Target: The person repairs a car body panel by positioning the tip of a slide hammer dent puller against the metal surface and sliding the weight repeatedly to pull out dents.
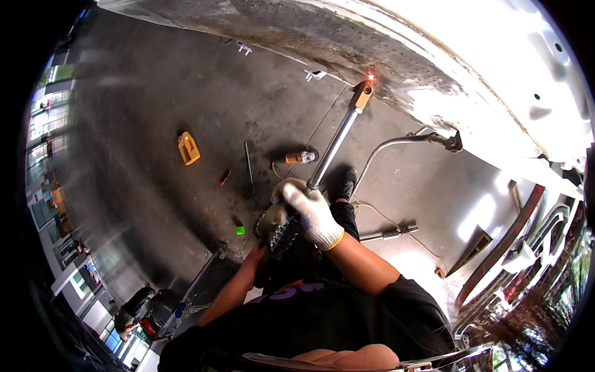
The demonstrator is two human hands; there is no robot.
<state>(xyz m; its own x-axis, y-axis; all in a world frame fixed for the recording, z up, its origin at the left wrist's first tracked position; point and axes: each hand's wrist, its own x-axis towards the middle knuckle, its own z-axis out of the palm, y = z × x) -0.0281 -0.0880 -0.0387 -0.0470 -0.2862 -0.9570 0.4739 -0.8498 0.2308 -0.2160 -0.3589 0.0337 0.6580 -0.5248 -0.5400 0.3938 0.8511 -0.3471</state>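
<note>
A long dent puller (pixel 335 149) with a silver shaft and an orange head (pixel 362 93) slants up from my hands to a car body panel (pixel 291 40). Its tip meets the panel's lower edge, where a small red glow (pixel 370 77) shows. My right hand (pixel 313 214), in a white work glove with a yellow cuff, is closed round the near end of the shaft. Just left of it, my left hand (pixel 271 218), also gloved, is closed on the tool's dark grip, its fingers partly hidden. A coiled part (pixel 282 237) hangs below both hands.
On the floor are an angle grinder (pixel 300 157), a yellow plastic container (pixel 188 149), a thin dark rod (pixel 249 167), a red marker-like item (pixel 225 178) and a green piece (pixel 240 230). A curved metal bar (pixel 387 142) and a cable (pixel 384 214) lie right of my foot.
</note>
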